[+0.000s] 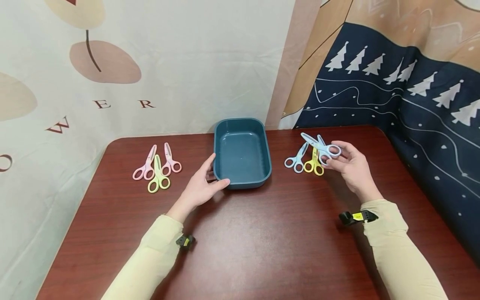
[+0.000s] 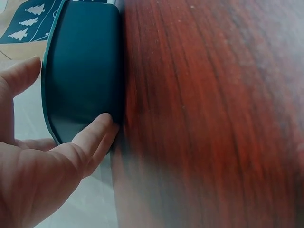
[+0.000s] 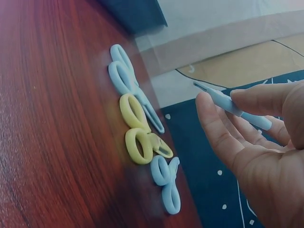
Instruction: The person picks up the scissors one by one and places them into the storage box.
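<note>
My right hand [image 1: 352, 168] pinches a pair of light blue scissors [image 1: 314, 141] by the handle end, raised over the table, blades pointing left. In the right wrist view, those scissors [image 3: 221, 100] are seen edge-on between thumb and fingers. Beneath them lie blue scissors [image 1: 298, 157], yellow scissors [image 1: 313, 163] and a second blue pair [image 3: 171, 187], which the held pair partly covers in the head view. My left hand [image 1: 198, 186] is at the left side of a dark teal tub [image 1: 247, 186]. Its fairly straight fingers [image 2: 97, 130] touch the tub's outer wall.
On the left of the wooden table [image 1: 255, 241] lie two pink scissors [image 1: 149, 160] [image 1: 169, 157] and green scissors [image 1: 158, 173]. A patterned cloth [image 1: 180, 62] hangs behind the table. Dark blue tree-print cloth [image 1: 375, 91] runs along the right side.
</note>
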Motion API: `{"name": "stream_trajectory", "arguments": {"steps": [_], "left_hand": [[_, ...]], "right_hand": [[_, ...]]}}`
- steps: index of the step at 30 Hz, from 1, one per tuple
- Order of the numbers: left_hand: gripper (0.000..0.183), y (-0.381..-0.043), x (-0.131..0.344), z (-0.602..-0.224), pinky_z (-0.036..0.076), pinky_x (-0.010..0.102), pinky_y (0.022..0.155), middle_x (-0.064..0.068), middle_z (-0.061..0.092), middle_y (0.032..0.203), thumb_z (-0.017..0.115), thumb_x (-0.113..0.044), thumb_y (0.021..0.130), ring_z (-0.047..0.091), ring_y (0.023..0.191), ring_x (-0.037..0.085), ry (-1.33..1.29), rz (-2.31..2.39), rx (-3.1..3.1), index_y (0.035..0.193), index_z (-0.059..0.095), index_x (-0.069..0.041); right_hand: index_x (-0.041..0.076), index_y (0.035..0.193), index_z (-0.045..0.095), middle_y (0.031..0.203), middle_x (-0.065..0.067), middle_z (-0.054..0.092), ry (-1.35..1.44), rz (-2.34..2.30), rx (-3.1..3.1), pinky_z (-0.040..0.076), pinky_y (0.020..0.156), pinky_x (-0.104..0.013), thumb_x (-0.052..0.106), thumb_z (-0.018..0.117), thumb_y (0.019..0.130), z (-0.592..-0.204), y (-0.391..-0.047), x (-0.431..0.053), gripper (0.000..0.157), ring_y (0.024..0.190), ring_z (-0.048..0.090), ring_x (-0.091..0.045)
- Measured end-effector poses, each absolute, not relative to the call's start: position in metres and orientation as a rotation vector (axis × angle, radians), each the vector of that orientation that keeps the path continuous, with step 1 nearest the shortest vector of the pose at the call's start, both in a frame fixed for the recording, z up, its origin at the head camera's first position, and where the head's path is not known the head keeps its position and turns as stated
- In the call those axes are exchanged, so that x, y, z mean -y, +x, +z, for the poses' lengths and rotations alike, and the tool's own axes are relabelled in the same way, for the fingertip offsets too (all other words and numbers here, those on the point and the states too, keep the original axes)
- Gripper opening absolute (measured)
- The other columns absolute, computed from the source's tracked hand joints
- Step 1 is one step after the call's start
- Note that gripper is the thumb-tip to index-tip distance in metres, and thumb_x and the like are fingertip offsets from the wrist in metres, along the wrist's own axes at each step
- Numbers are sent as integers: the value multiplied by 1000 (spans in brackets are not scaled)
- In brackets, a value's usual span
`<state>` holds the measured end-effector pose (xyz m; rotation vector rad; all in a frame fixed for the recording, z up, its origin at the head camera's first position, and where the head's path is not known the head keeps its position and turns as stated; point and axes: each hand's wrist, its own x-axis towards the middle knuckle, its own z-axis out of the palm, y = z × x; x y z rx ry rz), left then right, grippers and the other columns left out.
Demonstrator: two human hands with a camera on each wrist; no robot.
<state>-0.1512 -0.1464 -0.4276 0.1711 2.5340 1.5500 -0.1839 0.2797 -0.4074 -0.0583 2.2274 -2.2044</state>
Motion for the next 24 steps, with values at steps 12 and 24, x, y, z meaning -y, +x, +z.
{"name": "stream_trajectory", "arguments": {"steps": [12,24], "left_hand": [[96,-150,145,-427,51,47,106,21,38,162,78,-18,93,55,134,39,166,1530,-2553,166,17,-8],[95,-149,145,-425,51,46,106,22,37,162,78,-18,93,55,135,38,162,1520,-2557,166,18,-9]], "right_hand": [[15,131,57,115,-5,62,-70,-2235,-2162,60,80,-25,-10,67,94,-401,-183,-271,47,95,74,-8],[14,133,58,118,-4,63,-117,-2183,-2189,60,81,-24,-9,68,94,-401,-184,-263,47,96,73,-11]]}}
